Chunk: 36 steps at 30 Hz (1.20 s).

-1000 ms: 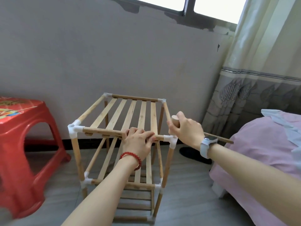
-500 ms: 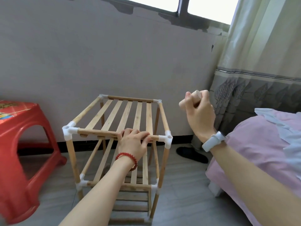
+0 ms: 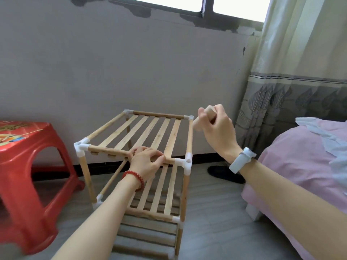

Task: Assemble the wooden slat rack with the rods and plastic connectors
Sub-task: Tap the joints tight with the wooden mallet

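The wooden slat rack point(image 3: 150, 134) stands upright on the floor, with several tiers of slats joined by white plastic connectors. My left hand point(image 3: 145, 161) grips the near top rod of the rack, just left of the near right corner connector point(image 3: 185, 163). My right hand point(image 3: 216, 126) is raised above and right of the rack's far right corner. It grips a short wooden rod point(image 3: 204, 117), which is tilted with its end pointing down to the left. Most of that rod is hidden inside my fist.
A red plastic stool point(image 3: 28, 166) stands close to the rack on the left. A bed with a pink sheet point(image 3: 304, 166) fills the right side. A dark slipper point(image 3: 225, 174) lies on the floor by the curtain point(image 3: 300, 91). The wall is right behind the rack.
My right hand has lifted the rod from beside the near right connector up and away to the right. My left hand has kept its grip on the top rod.
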### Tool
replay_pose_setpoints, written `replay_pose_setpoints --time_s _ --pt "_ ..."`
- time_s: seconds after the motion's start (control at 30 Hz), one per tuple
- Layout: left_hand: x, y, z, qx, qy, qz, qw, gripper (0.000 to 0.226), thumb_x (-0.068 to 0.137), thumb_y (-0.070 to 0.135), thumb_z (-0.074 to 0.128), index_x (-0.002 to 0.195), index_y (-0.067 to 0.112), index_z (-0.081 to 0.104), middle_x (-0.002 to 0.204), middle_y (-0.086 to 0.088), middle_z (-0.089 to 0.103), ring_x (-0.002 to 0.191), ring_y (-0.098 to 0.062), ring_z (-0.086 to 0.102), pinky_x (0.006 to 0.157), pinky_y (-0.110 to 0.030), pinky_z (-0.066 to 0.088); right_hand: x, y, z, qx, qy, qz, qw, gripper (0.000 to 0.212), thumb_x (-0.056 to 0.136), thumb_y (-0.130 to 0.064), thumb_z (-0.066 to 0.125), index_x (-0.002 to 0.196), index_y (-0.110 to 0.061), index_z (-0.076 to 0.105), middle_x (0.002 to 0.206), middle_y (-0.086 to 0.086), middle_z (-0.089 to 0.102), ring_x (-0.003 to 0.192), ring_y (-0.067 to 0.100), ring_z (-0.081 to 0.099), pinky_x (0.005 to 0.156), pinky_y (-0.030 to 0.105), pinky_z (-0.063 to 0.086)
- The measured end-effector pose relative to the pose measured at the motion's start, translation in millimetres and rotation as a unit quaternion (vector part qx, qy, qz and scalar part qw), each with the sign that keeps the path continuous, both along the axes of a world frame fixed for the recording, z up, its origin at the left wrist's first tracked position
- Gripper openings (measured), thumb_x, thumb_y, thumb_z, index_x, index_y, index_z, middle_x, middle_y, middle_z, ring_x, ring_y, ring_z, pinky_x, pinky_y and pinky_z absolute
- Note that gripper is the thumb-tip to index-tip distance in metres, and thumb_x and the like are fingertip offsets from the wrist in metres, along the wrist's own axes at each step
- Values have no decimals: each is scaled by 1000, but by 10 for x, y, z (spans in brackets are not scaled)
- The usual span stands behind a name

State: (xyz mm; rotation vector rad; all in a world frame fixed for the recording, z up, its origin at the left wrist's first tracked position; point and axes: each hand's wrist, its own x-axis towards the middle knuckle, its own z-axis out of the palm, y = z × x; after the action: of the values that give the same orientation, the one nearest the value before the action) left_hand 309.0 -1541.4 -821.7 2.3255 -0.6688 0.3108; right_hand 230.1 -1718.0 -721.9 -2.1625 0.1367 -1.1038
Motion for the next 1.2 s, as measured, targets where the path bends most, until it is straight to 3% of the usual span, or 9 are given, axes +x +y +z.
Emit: replay_pose_setpoints --time_s 0.07,0.1,0.2,0.37,0.57,0.73,0.93,1.07,1.2 --pt "9 92 -3 -3 -3 -3 1000 12 94 33 50 90 37 59 87 22 50 113 -10 36 96 -27 13 -45 68 -96 1 -118 4 993 37 93 -44 47 94 -8 43 63 -12 49 53 2 51 51 19 42" --pt "12 133 0 2 -10 -5 1000 12 95 33 49 91 37 60 87 21 50 113 -9 37 99 -28 12 -79 114 -262 -44 -89 8 995 41 92 -47 45 96 -6 43 62 -11 49 52 3 53 51 21 44" --pt "-10 215 5 26 -13 -10 1000 15 96 33 48 99 35 63 91 21 50 114 -7 39 107 -28 8 -220 202 -708 -181 155 22 971 30 94 -44 47 93 -14 39 68 -4 57 60 20 59 60 35 48" --pt "-73 52 139 98 -20 33 994 26 97 34 38 101 31 63 97 14 58 111 -12 47 107 -33 18 -69 -69 -345 25 94 55 994 25 93 -43 46 85 -19 43 76 -6 64 75 17 59 72 36 45" --pt "-368 -677 213 234 -19 8 972 49 94 57 23 119 23 49 112 -1 59 113 -23 49 107 -46 28 31 -382 -435 94 165 2 982 39 97 -48 35 103 -13 49 97 5 62 90 21 57 68 31 41" --pt "-372 -570 152 222 -87 20 971 26 100 36 29 118 24 43 109 6 59 109 -18 52 102 -40 28 36 -528 -546 77 217 -7 973 40 94 -51 37 99 -13 51 97 5 64 92 23 58 81 37 45" --pt "-397 -14 408 216 16 15 976 29 99 22 34 126 27 40 108 4 62 106 -19 54 102 -39 34 55 -590 -541 86 193 8 977 36 95 -49 38 102 -15 48 97 5 61 91 26 59 82 39 47" --pt "-429 401 538 245 55 73 965 31 99 18 35 128 27 40 79 10 51 76 -14 49 100 -41 40 86 -592 -570 82 181 7 980 33 93 -50 43 89 -18 49 88 6 64 84 28 61 77 37 47" --pt "-385 450 478 339 7 175 924 25 95 30 37 117 24 49 101 5 61 98 -19 56 109 -52 21 93 -658 -547 99 171 2 980 31 90 -50 48 80 -21 47 81 2 62 82 29 63 79 38 49"
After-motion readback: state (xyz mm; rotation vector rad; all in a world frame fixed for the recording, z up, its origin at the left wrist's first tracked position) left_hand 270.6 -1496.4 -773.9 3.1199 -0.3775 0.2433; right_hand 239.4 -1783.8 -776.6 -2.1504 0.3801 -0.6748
